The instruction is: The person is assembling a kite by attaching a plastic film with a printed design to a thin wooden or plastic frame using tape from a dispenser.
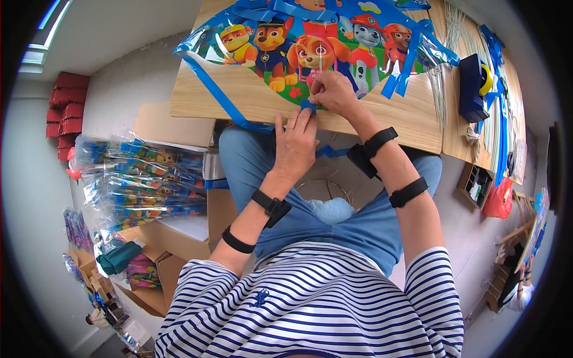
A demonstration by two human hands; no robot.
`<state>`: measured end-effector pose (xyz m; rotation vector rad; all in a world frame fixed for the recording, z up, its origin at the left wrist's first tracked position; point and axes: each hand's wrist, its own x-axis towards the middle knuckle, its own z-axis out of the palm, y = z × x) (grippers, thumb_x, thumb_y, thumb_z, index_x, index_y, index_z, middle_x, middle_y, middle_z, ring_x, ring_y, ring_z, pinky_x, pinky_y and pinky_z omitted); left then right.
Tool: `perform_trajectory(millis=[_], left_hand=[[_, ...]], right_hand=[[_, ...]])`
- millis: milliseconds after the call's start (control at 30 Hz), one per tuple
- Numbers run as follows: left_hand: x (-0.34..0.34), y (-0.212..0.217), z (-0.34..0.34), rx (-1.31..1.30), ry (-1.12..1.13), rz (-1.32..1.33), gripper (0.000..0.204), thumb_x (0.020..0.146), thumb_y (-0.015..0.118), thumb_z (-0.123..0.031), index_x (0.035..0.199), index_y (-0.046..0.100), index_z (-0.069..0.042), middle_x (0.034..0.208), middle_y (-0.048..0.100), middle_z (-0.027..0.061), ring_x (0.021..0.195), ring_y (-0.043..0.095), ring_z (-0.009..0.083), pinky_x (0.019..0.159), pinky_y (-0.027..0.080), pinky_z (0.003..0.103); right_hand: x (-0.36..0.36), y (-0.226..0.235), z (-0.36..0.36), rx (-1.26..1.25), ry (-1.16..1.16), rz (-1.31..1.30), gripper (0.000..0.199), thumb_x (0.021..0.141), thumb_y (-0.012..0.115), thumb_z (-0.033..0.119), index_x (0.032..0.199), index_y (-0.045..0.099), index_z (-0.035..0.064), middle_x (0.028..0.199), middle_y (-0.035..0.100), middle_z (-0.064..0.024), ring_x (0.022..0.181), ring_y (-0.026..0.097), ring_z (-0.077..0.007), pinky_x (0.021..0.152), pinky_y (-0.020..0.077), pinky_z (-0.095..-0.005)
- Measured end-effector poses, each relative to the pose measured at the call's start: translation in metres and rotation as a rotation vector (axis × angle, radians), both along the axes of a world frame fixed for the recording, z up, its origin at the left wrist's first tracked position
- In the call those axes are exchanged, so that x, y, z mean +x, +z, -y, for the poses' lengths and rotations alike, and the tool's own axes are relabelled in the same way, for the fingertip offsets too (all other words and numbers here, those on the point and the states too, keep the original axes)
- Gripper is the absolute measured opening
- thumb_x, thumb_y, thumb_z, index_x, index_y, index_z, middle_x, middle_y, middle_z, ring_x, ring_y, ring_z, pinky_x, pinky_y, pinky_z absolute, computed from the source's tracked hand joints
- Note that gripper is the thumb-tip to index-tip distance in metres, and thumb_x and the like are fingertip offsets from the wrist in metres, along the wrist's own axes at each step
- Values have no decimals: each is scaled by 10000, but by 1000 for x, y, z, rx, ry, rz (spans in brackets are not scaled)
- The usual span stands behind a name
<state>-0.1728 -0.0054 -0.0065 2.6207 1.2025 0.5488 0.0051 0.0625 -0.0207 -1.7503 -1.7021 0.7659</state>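
The step in hand looks like fixing the lower tip of the cartoon-printed kite (310, 42), which lies flat on the wooden bench (197, 95) at 12 o'clock from the person. The right hand (334, 92) has its grip pressed together, pinching a small blue tab (308, 106) at the kite's bottom point, right at the bench's near edge. The left hand (295, 146) lies at 6 o'clock of that tab, fingers spread flat and fingertips touching it, steadying the spot. A thin spar (321, 56) runs up the kite's middle from there. At 3 o'clock sits a blue tape dispenser (474, 86) beside loose thin sticks (439, 89). The next move probably calls for firm, even pressure on the tab without shifting the film.
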Motion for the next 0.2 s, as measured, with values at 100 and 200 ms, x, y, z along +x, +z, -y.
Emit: perform_trajectory(millis=[100, 200], left_hand=[[-1, 0, 1, -1, -1, 9, 597, 662, 787, -78, 1216, 581, 5, 1321, 523, 107, 1233, 487, 298, 1064, 324, 565], [-1, 1, 2, -29, 0, 23, 608, 661, 788, -69, 1227, 575, 0, 1329, 513, 113, 1254, 474, 300, 1075, 317, 572]], right_hand=[[1, 2, -1, 37, 24, 42, 182, 641, 793, 91, 759, 676, 18, 768, 671, -107, 726, 682, -233, 653, 513, -348], [1, 4, -1, 11, 25, 46, 166, 653, 791, 87, 754, 677, 22, 769, 674, -112, 729, 691, -201, 661, 521, -339]])
